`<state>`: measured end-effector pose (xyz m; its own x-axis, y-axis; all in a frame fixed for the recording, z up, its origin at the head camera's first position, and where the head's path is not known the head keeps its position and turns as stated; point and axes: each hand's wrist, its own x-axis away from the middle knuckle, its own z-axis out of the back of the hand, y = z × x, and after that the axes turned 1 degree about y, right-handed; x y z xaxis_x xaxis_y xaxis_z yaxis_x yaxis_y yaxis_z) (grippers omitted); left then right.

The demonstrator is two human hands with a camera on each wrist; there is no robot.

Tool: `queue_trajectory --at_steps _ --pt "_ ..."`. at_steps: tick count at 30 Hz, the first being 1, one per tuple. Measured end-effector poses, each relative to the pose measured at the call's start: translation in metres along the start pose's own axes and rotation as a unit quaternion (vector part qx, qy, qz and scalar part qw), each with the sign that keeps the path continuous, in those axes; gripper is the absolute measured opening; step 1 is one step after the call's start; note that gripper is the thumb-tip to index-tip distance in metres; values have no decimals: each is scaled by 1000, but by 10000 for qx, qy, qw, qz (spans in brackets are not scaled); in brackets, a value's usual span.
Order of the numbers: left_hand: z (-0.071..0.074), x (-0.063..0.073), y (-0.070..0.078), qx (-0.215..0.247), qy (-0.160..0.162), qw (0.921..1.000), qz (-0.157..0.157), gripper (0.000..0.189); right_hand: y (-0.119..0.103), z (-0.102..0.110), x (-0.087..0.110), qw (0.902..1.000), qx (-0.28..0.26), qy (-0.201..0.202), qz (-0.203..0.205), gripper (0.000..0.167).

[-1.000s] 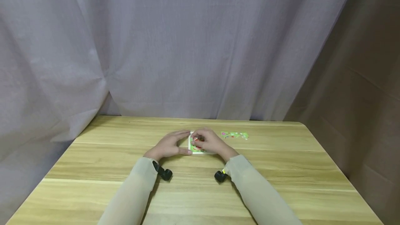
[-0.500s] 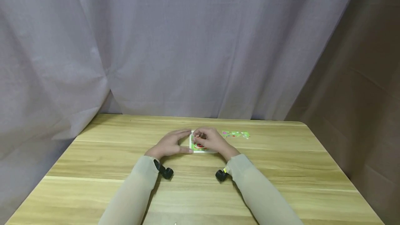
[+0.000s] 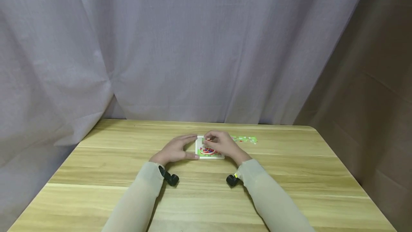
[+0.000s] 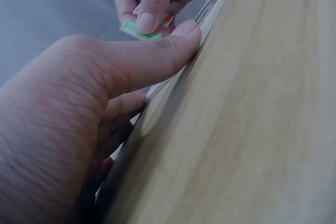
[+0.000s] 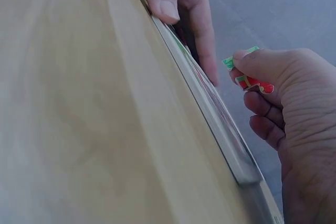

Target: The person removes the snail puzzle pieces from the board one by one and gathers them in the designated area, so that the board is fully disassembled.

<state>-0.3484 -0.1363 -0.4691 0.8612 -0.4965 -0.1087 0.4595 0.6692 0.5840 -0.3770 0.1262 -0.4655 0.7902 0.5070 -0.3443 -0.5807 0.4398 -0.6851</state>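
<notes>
A small jigsaw puzzle in a white-framed tray [image 3: 212, 158] lies on the table, with a red, white and blue picture on green in its lower part. My left hand [image 3: 175, 149] spans the tray's left side, fingers fairly straight, thumb at the near corner and fingertips at the far one. Above the tray, my right hand [image 3: 225, 144] pinches a puzzle piece [image 5: 252, 83] between thumb and fingers. Green and red show on that piece, held tilted and clear of the tray in the right wrist view. Part of the tray is hidden behind my right hand.
Several loose green puzzle pieces [image 3: 247, 139] lie right of the tray, partly behind my right hand. The wooden table [image 3: 199, 203] ends at the back against a grey curtain [image 3: 180, 46]. Each wrist wears a black camera mount.
My right hand has shifted slightly right, lifting the pinched piece off the tray and uncovering more of the picture and a pale area at the upper left. The left hand has stayed put.
</notes>
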Motion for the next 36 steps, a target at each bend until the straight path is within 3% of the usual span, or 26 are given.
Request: queue_trajectory --at_steps 20,30,36 --pt "0 -2 0 -67 -28 10000 22 96 31 44 32 9949 584 693 -443 13" --pt "0 -1 -1 32 -40 10000 37 97 42 67 53 9940 707 591 -592 10" --pt "0 -2 -2 22 -54 10000 49 97 44 72 58 9953 788 363 -439 12"
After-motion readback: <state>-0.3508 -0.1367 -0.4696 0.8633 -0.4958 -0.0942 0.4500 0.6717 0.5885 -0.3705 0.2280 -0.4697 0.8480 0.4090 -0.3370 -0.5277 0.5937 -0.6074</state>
